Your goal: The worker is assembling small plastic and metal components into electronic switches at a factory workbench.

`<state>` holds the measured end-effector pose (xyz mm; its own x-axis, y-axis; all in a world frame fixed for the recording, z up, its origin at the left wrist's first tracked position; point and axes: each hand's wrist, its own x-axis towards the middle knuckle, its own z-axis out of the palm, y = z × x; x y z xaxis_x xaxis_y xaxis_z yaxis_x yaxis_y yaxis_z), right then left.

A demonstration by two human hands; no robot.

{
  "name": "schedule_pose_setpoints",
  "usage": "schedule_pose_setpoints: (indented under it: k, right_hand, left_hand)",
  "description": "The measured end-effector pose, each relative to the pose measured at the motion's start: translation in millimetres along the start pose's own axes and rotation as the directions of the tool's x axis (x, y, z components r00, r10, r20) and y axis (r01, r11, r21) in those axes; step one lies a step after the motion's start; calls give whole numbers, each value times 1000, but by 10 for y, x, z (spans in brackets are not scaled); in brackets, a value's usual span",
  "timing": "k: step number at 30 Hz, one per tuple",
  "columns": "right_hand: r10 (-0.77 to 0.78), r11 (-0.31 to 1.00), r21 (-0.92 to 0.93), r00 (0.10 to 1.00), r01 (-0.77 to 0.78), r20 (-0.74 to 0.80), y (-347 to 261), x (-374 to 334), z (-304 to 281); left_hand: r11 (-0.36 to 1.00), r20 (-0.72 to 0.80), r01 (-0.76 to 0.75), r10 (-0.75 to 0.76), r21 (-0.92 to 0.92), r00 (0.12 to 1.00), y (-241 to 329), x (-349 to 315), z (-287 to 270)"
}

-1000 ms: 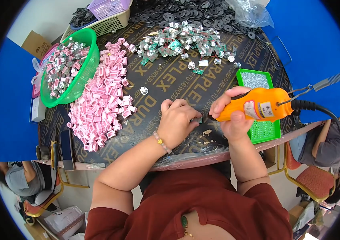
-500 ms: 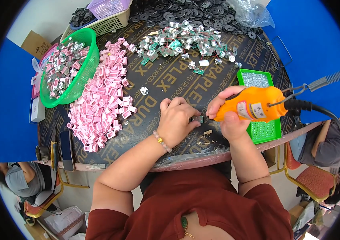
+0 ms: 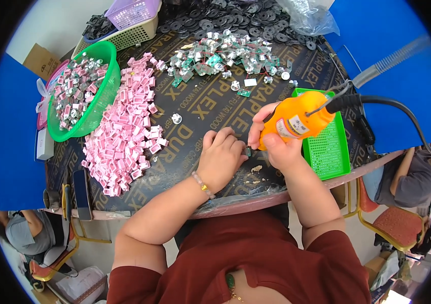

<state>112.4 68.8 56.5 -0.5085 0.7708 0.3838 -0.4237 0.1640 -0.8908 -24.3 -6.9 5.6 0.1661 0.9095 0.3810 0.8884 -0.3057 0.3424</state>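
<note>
My left hand [image 3: 220, 161] rests on the dark table with its fingers curled round a small part. Only a bit of green circuit board [image 3: 248, 151] shows past its fingertips. In my right hand [image 3: 284, 153] is an orange electric screwdriver [image 3: 296, 120], slanted with its front end down toward that part. Its tip is hidden behind my right fingers, so contact cannot be made out. A spring [image 3: 393, 60] and a black cable [image 3: 403, 103] run from the tool's rear. Close to my right hand lies a green tray [image 3: 346, 152], partly covered by the screwdriver.
Pink plastic housings [image 3: 124, 126] are heaped at left, beside a tilted green basket [image 3: 114, 76] of assembled pieces. Circuit boards with clear lenses [image 3: 225, 55] and black discs [image 3: 225, 17] lie at the far side. A phone [image 3: 82, 195] sits at the left edge.
The screwdriver's rear end has swung up and left, and its front has come nearer my left hand. More of the green tray shows. My left hand still grips the small part.
</note>
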Motion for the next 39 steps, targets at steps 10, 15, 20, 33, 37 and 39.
schedule_pose_setpoints:
  k: [10, 15, 20, 33, 37, 39]
  right_hand:
    - [-356, 916, -288, 896, 278, -266, -578, 85, -878]
    - [-329, 848, -525, 849, 72, -414, -568, 136, -1547]
    - [-346, 853, -516, 821, 74, -455, -459, 74, -1693]
    - [-432, 861, -462, 782, 211, -449, -576, 44, -1553]
    - [-473, 872, -315, 810, 375, -346, -736, -27, -1117]
    - [-446, 894, -171, 862, 415, -240, -648, -68, -793]
  left_hand:
    - [998, -83, -50, 46, -47, 996, 37, -19, 38]
    - [999, -95, -27, 23, -36, 995, 74, 32, 51]
    - [999, -100, -8, 4, -33, 995, 60, 28, 44]
    - [998, -110, 3, -9, -62, 994, 20, 18, 44]
    - [997, -119, 0, -9, -78, 993, 16, 30, 75]
    - [997, -116, 5, -14, -79, 993, 7, 25, 77]
